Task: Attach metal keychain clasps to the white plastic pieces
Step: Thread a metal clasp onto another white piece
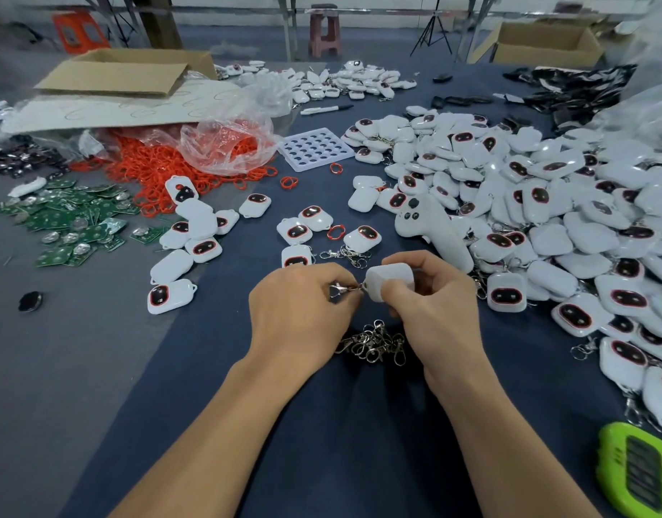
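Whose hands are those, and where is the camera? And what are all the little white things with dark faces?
There is no machine here, just a person's two hands. The camera sits on the person's head and looks down, so you see what they see. The left hand pinches a small metal clasp. The right hand holds one white plastic piece, and the clasp's end meets that piece's corner. Spare clasps lie in a little pile on the dark table, just below the hands. On the right is a big heap of white pieces. On the left are orange rings and green circuit boards.
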`<state>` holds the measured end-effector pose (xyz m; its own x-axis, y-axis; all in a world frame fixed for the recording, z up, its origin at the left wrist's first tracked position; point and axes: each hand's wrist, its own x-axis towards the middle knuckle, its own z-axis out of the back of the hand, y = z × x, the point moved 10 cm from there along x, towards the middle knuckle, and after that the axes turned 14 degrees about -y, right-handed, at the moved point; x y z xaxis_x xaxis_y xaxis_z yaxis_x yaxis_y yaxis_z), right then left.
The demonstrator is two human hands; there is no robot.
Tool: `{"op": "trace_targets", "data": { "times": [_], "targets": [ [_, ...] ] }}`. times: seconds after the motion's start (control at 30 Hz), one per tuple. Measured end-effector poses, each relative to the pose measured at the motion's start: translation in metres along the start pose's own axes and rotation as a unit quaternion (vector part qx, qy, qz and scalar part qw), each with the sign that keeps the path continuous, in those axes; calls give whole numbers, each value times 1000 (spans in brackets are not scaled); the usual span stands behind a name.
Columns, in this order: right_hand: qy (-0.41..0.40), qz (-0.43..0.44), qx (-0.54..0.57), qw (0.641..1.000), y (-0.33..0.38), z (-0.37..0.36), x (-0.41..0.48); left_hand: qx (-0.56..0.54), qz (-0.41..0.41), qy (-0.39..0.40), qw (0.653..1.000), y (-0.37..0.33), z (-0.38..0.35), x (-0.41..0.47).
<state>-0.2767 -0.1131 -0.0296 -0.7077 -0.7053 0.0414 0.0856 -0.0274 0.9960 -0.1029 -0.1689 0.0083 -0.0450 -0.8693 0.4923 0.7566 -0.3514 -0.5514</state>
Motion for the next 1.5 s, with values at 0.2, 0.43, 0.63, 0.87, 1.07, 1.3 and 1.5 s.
{"op": "trace_targets", "data": {
  "times": [0.2,0.43,0.63,0.87,1.07,1.3,1.5],
  "targets": [
    [-24,-3,-26,999,-5,5,1,-61,-19,-5,998,-3,4,1],
    [11,33,-30,999,5,-1,-6,-265,144,49,952,17,-12,1],
    [121,68,-88,986,7,-24,-17,-395,217,114,885,9,-23,-3],
    [171,-101,149,969,8,-29,-22,-438,351,93,822,29,-27,-5],
    [172,-160,213,948,5,-26,-19,-444,344,102,821,26,-28,-6],
    [186,-172,165,953,-1,-27,-20,-466,332,101,814,28,-31,-3],
    [222,-153,393,879,26,-17,-12,-468,330,119,811,27,-34,-3]
  ]
}}
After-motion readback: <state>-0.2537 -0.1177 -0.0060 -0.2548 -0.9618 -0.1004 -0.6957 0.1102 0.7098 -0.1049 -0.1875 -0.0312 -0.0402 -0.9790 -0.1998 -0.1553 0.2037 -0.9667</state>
